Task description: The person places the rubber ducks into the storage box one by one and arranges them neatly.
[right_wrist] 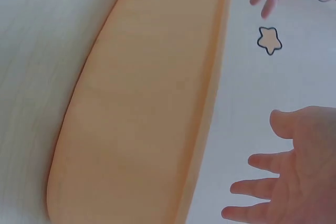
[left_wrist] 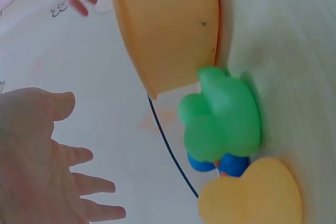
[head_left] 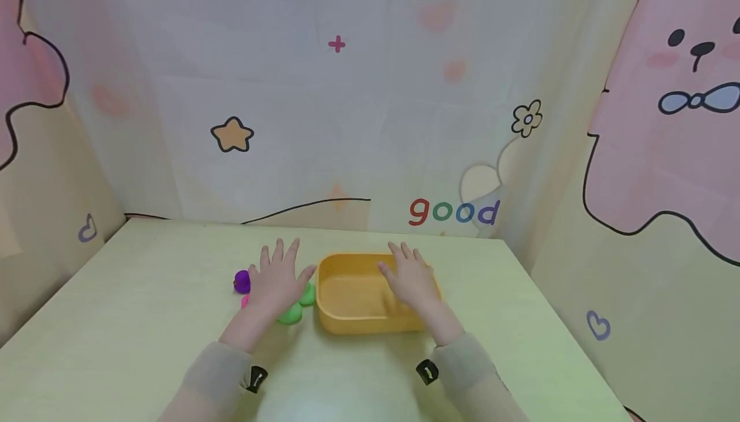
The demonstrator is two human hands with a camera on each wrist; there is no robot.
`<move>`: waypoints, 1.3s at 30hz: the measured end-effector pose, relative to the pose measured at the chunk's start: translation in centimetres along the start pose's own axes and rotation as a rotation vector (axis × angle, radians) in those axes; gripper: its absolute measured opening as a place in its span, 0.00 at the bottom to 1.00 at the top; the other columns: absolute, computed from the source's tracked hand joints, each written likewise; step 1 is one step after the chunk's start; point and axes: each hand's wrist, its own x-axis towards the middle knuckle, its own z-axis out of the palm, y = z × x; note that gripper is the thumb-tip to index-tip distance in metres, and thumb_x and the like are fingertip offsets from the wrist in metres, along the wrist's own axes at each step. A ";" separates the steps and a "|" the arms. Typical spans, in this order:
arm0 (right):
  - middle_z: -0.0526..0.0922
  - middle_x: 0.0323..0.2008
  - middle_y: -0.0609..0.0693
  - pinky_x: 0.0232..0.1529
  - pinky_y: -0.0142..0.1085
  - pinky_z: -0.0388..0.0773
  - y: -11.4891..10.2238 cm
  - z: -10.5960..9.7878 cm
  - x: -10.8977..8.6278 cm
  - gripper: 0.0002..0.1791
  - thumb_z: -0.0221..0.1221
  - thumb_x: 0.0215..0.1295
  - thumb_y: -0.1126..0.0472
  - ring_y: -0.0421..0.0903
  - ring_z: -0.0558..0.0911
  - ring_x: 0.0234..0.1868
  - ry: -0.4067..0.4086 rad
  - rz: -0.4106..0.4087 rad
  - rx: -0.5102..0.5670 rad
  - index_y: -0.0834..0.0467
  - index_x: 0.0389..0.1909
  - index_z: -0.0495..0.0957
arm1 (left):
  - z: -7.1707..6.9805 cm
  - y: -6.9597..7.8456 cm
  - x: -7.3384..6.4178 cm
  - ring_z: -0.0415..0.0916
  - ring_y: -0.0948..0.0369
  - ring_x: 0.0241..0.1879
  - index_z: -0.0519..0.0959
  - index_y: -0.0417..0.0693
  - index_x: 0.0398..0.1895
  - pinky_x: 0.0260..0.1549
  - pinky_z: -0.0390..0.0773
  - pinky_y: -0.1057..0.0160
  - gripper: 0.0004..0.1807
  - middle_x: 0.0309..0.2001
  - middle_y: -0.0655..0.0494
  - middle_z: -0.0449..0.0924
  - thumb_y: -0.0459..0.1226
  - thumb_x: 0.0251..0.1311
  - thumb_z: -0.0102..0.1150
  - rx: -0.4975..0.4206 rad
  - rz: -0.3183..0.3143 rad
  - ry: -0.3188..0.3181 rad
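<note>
Two bare hands reach out over a pale wooden-looking table (head_left: pixel 520 345), and around the rectangular yellow-orange basin with rounded corners (head_left: pixel 370 325), which sits on it, everything else finds its place. Just left of the basin, as the head view shows it, the left hand (head_left: pixel 276 284) hovers with straight, spread fingers, its grip loose and unfilled; the right hand (head_left: pixel 413 281) is spread the same way above the basin's right part, likewise gripping nothing. Just beside the basin's left end lies a glossy green, rounded, lobed object (left_wrist: pixel 226 116), though whether the two touch I cannot tell. Farther from the basin than this green piece, the left wrist view shows a smooth yellow, two-lobed object (left_wrist: pixel 257 195) and a blue rounded object (left_wrist: pixel 234 165), the blue one mostly hidden. A purple ball-like object (head_left: pixel 242 282) and a bit of a pink object (head_left: pixel 245 302), partly covered by the left hand, lie farther left of the basin. Behind the basin hangs a pale fabric backdrop (head_left: pixel 277 36) printed with an orange star (head_left: pixel 232 135) and the multicoloured word "good" (head_left: pixel 453 212)
</note>
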 end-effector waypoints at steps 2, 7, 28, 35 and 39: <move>0.62 0.71 0.65 0.62 0.68 0.63 0.7 -0.3 0.0 0.33 0.50 0.73 0.46 0.68 0.61 0.71 0.000 0.018 0.028 0.59 0.72 0.61 | -0.5 -0.5 0.0 0.40 0.32 0.73 0.49 0.48 0.78 0.64 0.49 0.25 0.40 0.76 0.33 0.44 0.56 0.70 0.43 -0.025 -0.005 0.020; 0.65 0.70 0.65 0.66 0.61 0.64 2.4 -1.1 0.2 0.34 0.52 0.73 0.49 0.65 0.65 0.69 0.023 0.060 0.145 0.65 0.71 0.60 | -1.7 -1.9 -0.1 0.46 0.33 0.72 0.50 0.44 0.77 0.62 0.57 0.27 0.40 0.75 0.33 0.48 0.55 0.71 0.44 -0.076 -0.014 0.068; 0.66 0.66 0.71 0.60 0.47 0.74 10.4 -1.2 0.5 0.31 0.53 0.72 0.58 0.65 0.72 0.62 -0.135 0.374 0.774 0.74 0.68 0.60 | -2.6 -7.9 0.0 0.50 0.35 0.71 0.49 0.37 0.76 0.67 0.56 0.34 0.39 0.73 0.31 0.51 0.50 0.71 0.46 -0.294 -0.137 0.069; 0.67 0.67 0.68 0.53 0.35 0.80 12.5 -0.3 0.5 0.31 0.52 0.73 0.56 0.50 0.81 0.53 -0.269 0.373 0.963 0.73 0.68 0.61 | -2.9 -9.2 0.0 0.48 0.34 0.72 0.49 0.35 0.75 0.67 0.55 0.34 0.39 0.73 0.30 0.51 0.50 0.72 0.45 -0.334 -0.197 0.056; 0.76 0.60 0.58 0.49 0.30 0.81 13.8 0.2 0.6 0.32 0.53 0.73 0.56 0.38 0.80 0.46 -0.333 0.350 1.089 0.73 0.69 0.59 | -2.7 -9.5 0.6 0.49 0.34 0.71 0.50 0.35 0.75 0.68 0.54 0.35 0.38 0.72 0.30 0.52 0.50 0.72 0.45 -0.350 -0.205 0.056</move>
